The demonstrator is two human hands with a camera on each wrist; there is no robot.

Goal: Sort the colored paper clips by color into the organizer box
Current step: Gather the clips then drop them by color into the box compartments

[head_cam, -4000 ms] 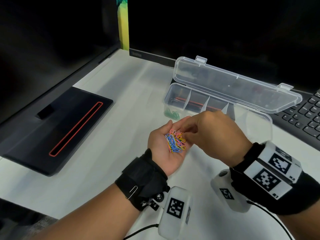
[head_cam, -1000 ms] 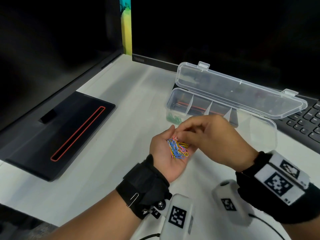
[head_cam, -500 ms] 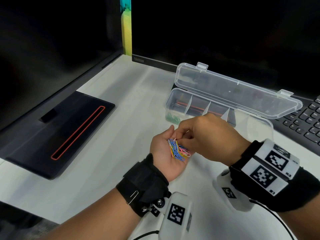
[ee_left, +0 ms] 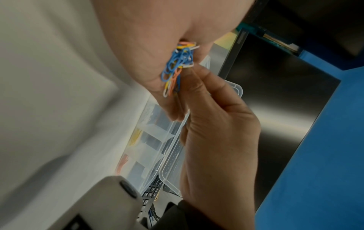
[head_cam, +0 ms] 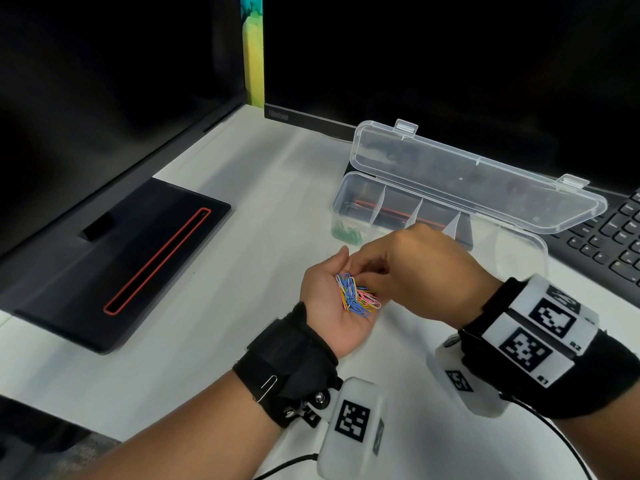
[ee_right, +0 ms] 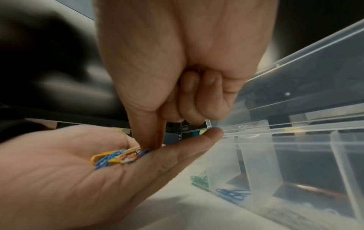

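My left hand [head_cam: 325,303] lies palm up over the white desk and carries a small heap of paper clips [head_cam: 356,296] in blue, yellow, pink and white. My right hand [head_cam: 369,284] reaches over it, thumb and forefinger pinched onto a clip in the heap [ee_right: 130,155], the other fingers curled. Just behind the hands stands the clear organizer box [head_cam: 337,216] with its lid [head_cam: 467,181] swung back. Green clips [ee_right: 199,179] lie in its leftmost compartment, with blue clips [ee_right: 232,193] in the one beside it. Yellow clips [ee_left: 135,137] show further along.
A black keyboard [head_cam: 609,244] sits right of the box. A black monitor base with a red-edged slot [head_cam: 121,258] lies at the left, and dark screens [head_cam: 415,64] stand at the back. A silver clip [head_cam: 266,386] hangs on my left wrist strap.
My right fingertips, raised slightly off the heap half a second ago, have come back down onto the clips. The left hand has kept its place, palm up.
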